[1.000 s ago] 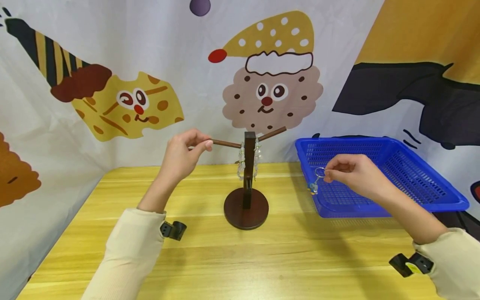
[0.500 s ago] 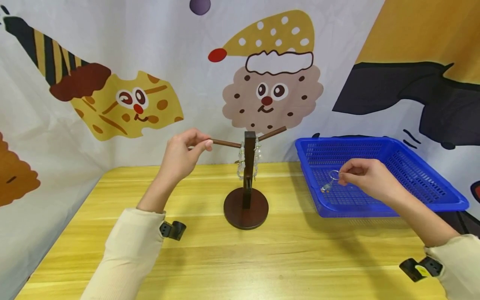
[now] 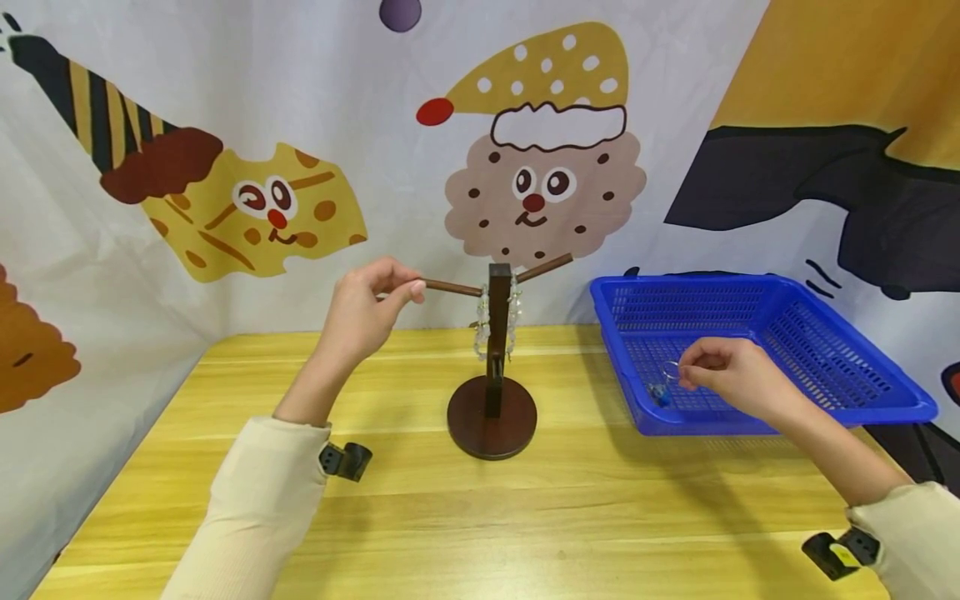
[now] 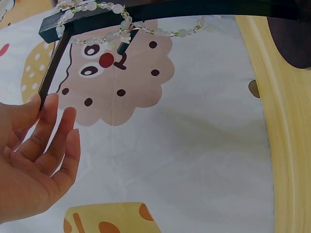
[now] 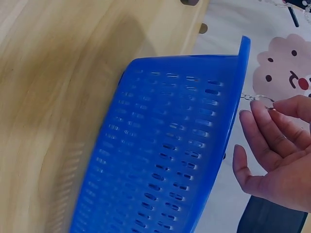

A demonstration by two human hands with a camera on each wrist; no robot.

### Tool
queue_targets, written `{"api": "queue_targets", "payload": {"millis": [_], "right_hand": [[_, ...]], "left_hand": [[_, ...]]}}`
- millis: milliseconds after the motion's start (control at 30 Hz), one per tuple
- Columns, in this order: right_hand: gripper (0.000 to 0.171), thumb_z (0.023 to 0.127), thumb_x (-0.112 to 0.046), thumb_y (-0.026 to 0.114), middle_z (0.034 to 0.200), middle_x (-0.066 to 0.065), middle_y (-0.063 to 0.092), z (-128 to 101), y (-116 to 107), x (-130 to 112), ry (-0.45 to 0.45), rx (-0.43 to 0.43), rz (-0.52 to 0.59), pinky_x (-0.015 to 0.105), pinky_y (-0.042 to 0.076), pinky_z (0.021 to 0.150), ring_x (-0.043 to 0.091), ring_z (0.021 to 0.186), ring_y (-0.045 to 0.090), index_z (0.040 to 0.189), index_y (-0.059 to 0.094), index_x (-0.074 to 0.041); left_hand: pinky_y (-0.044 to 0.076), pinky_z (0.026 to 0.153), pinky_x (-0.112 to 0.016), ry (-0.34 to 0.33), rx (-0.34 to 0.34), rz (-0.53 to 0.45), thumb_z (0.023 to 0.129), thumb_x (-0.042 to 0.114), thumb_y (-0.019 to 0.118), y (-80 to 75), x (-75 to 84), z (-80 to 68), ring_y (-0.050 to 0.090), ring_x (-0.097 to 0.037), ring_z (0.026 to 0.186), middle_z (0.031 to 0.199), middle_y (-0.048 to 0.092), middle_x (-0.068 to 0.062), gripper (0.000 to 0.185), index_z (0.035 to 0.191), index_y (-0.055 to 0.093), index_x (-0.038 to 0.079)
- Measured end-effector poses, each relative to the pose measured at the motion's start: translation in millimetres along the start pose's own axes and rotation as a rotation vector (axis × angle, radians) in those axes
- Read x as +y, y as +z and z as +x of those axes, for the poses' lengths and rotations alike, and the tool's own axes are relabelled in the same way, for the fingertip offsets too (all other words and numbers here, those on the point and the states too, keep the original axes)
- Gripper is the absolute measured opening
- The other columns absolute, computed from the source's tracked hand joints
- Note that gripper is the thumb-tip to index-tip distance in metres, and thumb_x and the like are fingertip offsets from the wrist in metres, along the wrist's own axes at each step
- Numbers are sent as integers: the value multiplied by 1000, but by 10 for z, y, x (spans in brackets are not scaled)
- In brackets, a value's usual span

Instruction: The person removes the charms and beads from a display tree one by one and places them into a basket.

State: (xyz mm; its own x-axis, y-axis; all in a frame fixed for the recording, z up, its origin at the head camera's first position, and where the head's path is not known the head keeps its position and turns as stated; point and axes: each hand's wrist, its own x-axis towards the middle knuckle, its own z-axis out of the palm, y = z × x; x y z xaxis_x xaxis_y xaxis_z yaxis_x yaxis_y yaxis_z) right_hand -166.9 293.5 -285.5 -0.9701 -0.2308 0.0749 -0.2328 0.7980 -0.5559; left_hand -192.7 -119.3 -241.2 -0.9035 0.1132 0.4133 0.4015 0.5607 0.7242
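My left hand point(image 3: 367, 308) pinches the outer end of the left wooden arm point(image 3: 452, 288) of a dark wooden jewellery stand point(image 3: 492, 419). Bracelets of clear and pale beads point(image 3: 514, 312) hang from the arms on both sides of the post. Over the blue plastic basket point(image 3: 633, 392), my right hand point(image 3: 723, 371) pinches the ring of a keychain point(image 3: 660, 393) between thumb and forefinger. Its small blue charm dangles low inside the basket. From the right wrist, the ring and chain point(image 5: 252, 97) show at the fingertips, while the basket wall hides the charm.
The stand's round base point(image 3: 472, 437) rests on the light wooden table point(image 3: 465, 533), left of the basket. Behind the table hangs a white cloth point(image 3: 405, 192) printed with cartoon figures. The basket's raised rim point(image 3: 750, 423) runs beneath the right forearm.
My right hand has moved right and down, carrying the keychain from over the basket's left rim to low inside it. The left hand has stayed at the wooden arm.
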Motion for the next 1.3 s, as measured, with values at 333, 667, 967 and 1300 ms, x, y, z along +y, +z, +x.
{"api": "queue_targets", "payload": {"millis": [333,667,967,1300], "right_hand": [[11,90,-12,58,77,1,66,48,-86,-104,-1,-27,-2,29,47,62,15,72,62,93,62,-2],[11,89,-12,59,81,2,67,131,-186,-372,-65,-30,-21,28,48,62,14,72,63,95,63,-3],[9,88,-10,61,82,3,67,223,-198,-672,-156,-39,2,26,49,63,12,72,63,94,64,-4],[11,87,-13,63,79,0,67,332,-112,-947,-205,-66,39,29,47,62,13,73,62,96,64,-7]], "left_hand": [[34,53,-30,-4,-3,6,91,17,58,-1,0,5,59,-19,78,83,68,-8,14,94,65,5],[33,48,-28,-5,-7,9,91,17,58,-5,5,0,58,-18,75,83,68,-8,14,94,65,5],[32,49,-29,6,-2,11,91,17,58,-6,12,-3,58,-18,75,82,68,-8,14,94,65,5],[34,52,-31,-3,-4,13,91,17,58,-4,21,-5,59,-20,79,82,67,-8,15,95,65,5]]}}
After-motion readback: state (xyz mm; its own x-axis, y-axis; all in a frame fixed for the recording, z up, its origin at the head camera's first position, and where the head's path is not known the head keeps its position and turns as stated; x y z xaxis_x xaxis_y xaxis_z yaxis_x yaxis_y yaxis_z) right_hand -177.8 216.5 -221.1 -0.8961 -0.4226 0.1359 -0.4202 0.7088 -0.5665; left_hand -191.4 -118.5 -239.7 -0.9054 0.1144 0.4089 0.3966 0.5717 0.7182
